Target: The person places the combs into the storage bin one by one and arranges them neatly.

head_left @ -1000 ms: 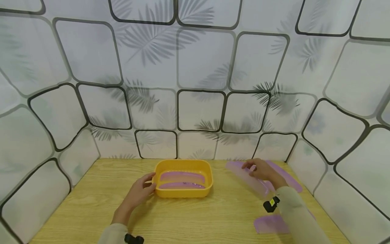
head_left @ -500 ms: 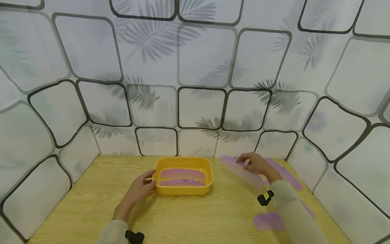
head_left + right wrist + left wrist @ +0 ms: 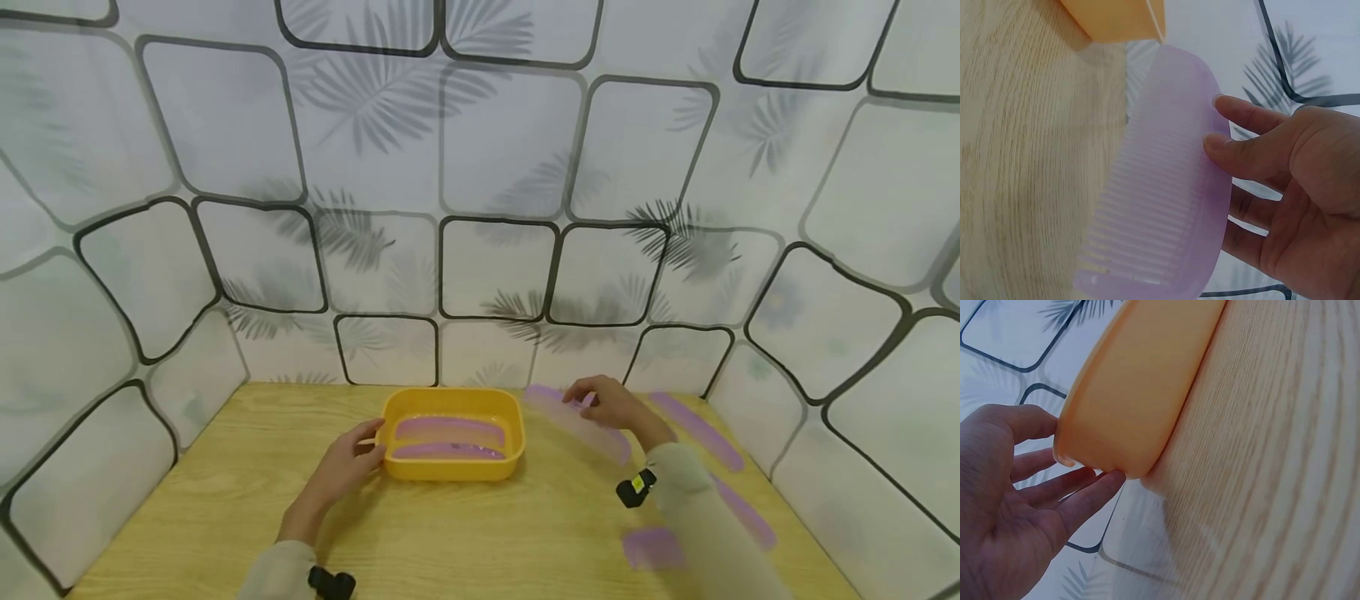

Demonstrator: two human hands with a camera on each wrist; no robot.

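Note:
My right hand (image 3: 613, 405) pinches a translucent purple comb (image 3: 1166, 162) by its curved spine, between thumb and fingers. In the right wrist view the comb's teeth face the wooden table, and its upper end reaches near the yellow basket. In the head view this comb (image 3: 555, 408) slants to the right of the basket. My left hand (image 3: 341, 467) grips the left end of the yellow plastic basket (image 3: 450, 472), its fingertips (image 3: 1113, 478) against the end wall. Two purple combs lie inside the basket, one (image 3: 448, 429) behind the other (image 3: 448, 452); the front one bears a small pattern.
More purple combs lie on the wooden table (image 3: 247, 492) at the right: one at the back (image 3: 699, 429), one near the right edge (image 3: 750, 515), one in front (image 3: 654, 548), partly behind the right sleeve. A patterned curtain (image 3: 495, 267) encloses the back and sides.
My right hand has lifted the comb and carried it left, closer to the basket, uncovering more of the combs at the right. The left hand stays at the basket.

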